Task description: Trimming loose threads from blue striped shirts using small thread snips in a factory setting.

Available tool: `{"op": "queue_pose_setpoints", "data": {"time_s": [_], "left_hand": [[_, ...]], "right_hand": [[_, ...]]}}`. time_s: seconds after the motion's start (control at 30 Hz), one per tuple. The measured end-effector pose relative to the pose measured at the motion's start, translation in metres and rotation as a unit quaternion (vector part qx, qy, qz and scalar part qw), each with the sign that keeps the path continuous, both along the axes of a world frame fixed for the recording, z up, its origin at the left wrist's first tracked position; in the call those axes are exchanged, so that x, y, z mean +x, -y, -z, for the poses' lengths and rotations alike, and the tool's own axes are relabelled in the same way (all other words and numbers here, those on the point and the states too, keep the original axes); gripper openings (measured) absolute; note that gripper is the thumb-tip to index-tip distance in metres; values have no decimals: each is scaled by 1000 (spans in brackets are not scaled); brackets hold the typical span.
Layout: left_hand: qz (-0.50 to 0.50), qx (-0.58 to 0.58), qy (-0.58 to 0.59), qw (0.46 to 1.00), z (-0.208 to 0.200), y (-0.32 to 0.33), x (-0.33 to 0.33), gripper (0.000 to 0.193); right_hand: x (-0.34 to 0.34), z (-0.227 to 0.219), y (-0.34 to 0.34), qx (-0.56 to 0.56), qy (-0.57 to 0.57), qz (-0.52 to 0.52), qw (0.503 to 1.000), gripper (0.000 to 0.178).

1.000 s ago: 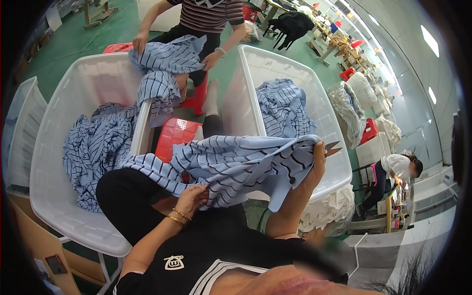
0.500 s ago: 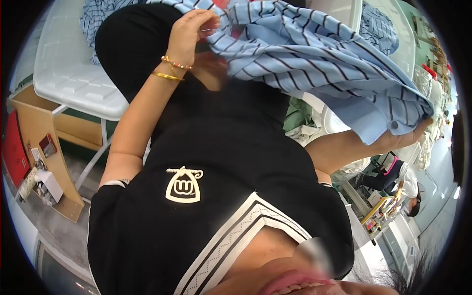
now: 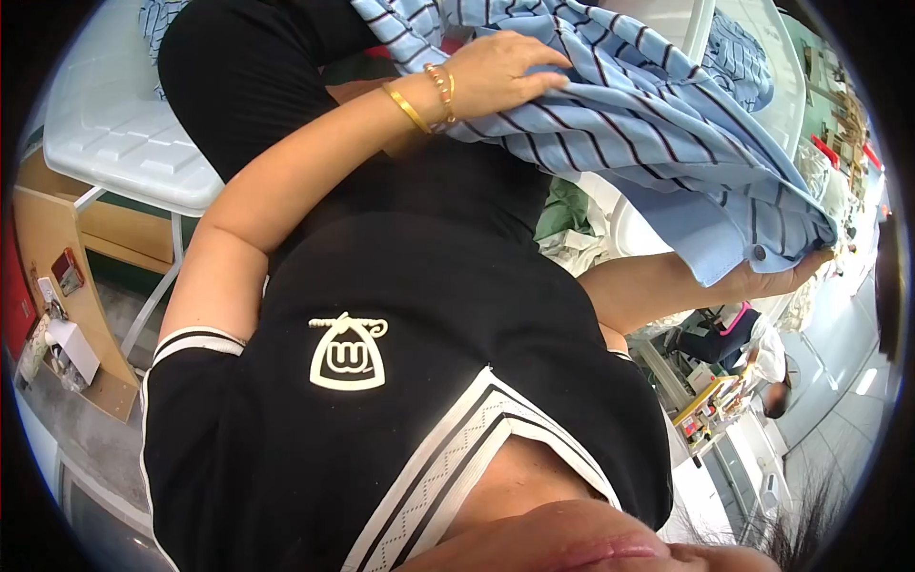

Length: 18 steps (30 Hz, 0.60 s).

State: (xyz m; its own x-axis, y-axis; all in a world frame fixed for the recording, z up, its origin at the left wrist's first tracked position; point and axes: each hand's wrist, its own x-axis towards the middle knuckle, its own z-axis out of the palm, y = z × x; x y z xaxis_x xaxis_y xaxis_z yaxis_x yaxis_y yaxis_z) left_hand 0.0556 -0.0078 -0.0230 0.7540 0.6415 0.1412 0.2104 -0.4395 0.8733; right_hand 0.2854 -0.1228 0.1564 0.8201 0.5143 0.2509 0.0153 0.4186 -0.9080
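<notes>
A light blue shirt [image 3: 658, 124] with dark stripes stretches across the upper right, bunched in folds. My left hand [image 3: 519, 71], with a gold bangle and a beaded bracelet at the wrist, lies over its upper folds, fingers extended and apart. At the far right my right hand [image 3: 810, 272] holds up the shirt's other end, near a plain blue part with a button. Cloth covers most of those fingers.
White tables [image 3: 124, 143] stand at the upper left and upper right, with more striped cloth [image 3: 739, 57] on them. Green fabric [image 3: 562, 210] and white cloth lie below the shirt. A wooden box [image 3: 105, 315] is at left. Another person [image 3: 762, 353] is at lower right.
My left hand has moved right, from the shirt's left edge onto its folds, and its fingers have straightened. My right hand stays at the far end with the shirt.
</notes>
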Motion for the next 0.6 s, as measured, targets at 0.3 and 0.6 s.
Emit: {"op": "queue_pose_setpoints", "data": {"time_s": [0.3, 0.6], "left_hand": [[4, -107, -137, 985, 5, 19, 9, 33], [83, 80, -256, 960, 14, 2, 45, 23]], "right_hand": [[6, -10, -3, 14, -24, -23, 999, 41], [-16, -10, -10, -37, 10, 24, 999, 34]]}}
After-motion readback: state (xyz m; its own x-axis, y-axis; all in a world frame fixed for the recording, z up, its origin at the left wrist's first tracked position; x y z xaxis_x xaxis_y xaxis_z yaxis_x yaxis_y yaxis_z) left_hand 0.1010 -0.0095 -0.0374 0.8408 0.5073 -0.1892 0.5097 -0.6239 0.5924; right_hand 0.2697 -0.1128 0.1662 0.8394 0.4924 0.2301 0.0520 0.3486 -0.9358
